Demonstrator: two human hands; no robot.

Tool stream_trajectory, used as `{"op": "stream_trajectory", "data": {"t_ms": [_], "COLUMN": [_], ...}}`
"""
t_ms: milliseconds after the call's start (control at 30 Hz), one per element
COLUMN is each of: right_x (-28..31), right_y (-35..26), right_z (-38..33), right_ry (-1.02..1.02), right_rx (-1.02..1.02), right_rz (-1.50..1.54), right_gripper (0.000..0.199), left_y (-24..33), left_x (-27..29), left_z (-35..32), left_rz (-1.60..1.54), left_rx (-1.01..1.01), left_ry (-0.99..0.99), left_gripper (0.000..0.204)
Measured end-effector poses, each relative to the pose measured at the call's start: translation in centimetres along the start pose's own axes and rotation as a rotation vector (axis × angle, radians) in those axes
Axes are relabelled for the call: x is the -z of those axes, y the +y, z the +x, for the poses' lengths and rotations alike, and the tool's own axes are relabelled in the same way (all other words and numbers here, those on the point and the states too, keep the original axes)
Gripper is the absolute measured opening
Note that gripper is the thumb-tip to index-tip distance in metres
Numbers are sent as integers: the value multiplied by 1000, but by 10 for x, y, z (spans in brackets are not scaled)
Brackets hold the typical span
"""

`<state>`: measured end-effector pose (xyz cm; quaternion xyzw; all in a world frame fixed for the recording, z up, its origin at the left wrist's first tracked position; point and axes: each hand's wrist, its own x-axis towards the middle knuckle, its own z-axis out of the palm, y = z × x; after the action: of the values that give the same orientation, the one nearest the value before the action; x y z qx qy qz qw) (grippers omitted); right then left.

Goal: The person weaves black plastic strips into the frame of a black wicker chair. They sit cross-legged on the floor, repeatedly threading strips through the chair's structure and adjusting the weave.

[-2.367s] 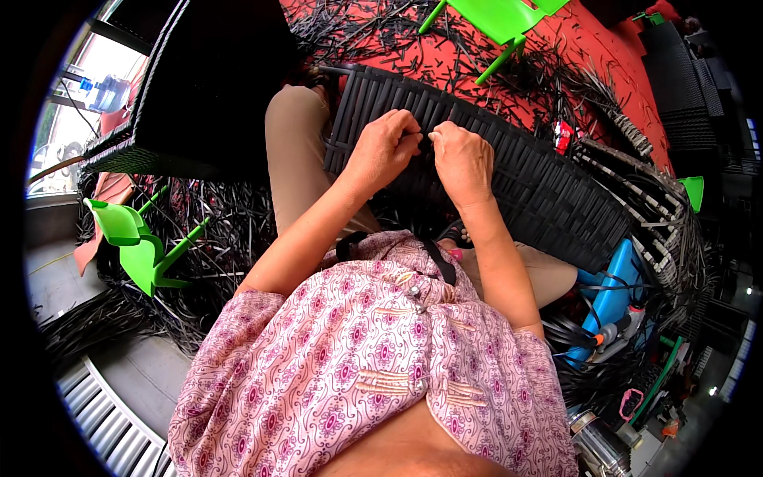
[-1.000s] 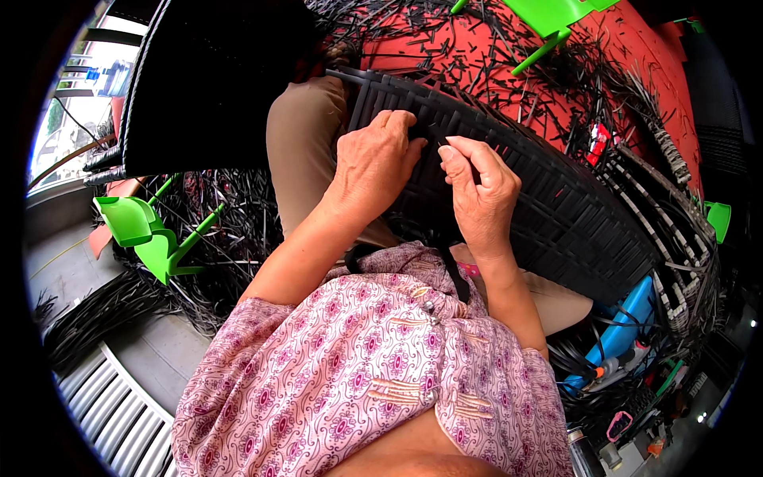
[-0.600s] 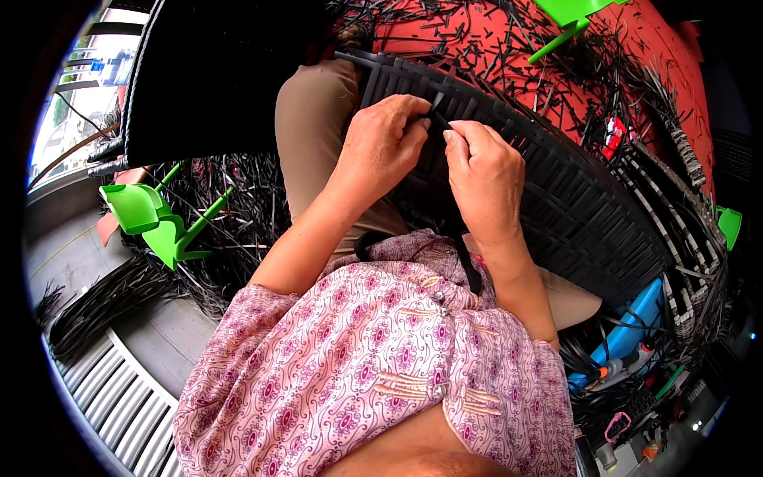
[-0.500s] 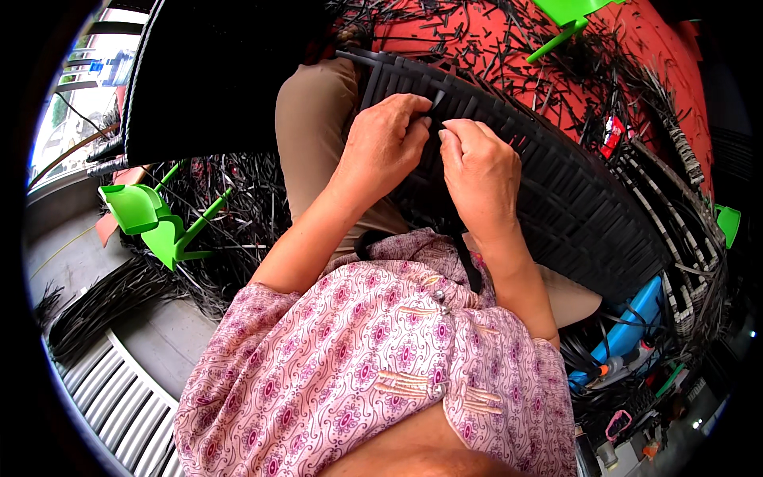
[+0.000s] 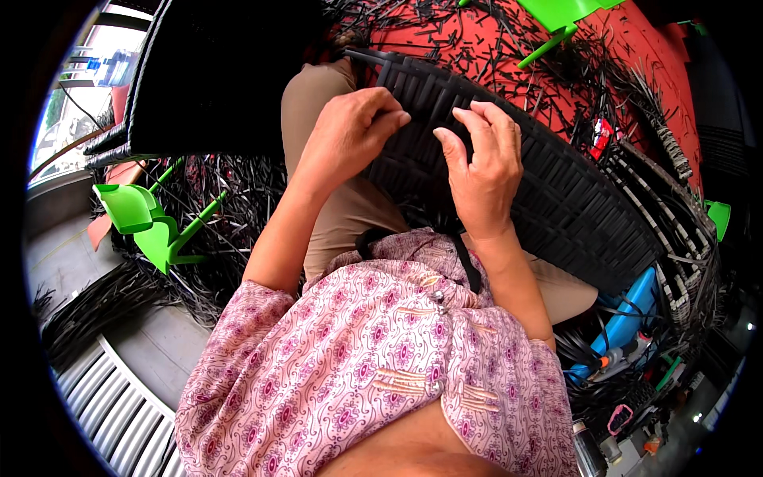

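Red floor matting (image 5: 636, 71) littered with black offcuts fills the background, and I read the scene from the person's left across to the right. Far left sits a green plastic piece (image 5: 147, 226) among loose black strips (image 5: 238, 262) on the ground, with a large dark woven panel (image 5: 214, 71) standing behind it.

At the centre, the black woven panel (image 5: 548, 199) lies across the lap, slanting away toward the right. Its weave looks tight and even over nearly the whole visible face, so I judge most of it finished. Both hands work at the near upper edge, which I take to be the part still open.

My left hand (image 5: 350, 135) is curled, fingers bent in with the tips pressed on the panel's edge; whether a strand is pinched there I cannot tell. My right hand (image 5: 481, 163) sits just beside it, a narrow gap between them, fingers loosely bent and resting on the weave, not clamped on anything I can make out.

Farther right, a wicker frame (image 5: 675, 230) shows bare ribs and loose ends, unfinished by the look of it. A blue tool (image 5: 620, 334) lies below.
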<state>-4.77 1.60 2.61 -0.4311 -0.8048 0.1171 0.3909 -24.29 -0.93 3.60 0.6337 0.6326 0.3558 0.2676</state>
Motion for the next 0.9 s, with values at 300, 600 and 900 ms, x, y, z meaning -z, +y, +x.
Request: {"op": "stream_trajectory", "data": {"t_ms": [300,600,900], "right_x": [-7,-6,-15], "right_y": [-14,-7,-7], "right_z": [11,1,3], "right_ry": [-167,-140,-40], "right_rx": [5,-145,-410], "right_rz": [534,624,553], "right_gripper": [15,12,12], "left_y": [36,18,-4], "left_x": [36,8,-38], "left_z": [-30,-11,-4], "left_rz": [35,-318,326], "left_rx": [-194,189,70], "left_ry": [59,124,215], "left_gripper": [6,15,21]}}
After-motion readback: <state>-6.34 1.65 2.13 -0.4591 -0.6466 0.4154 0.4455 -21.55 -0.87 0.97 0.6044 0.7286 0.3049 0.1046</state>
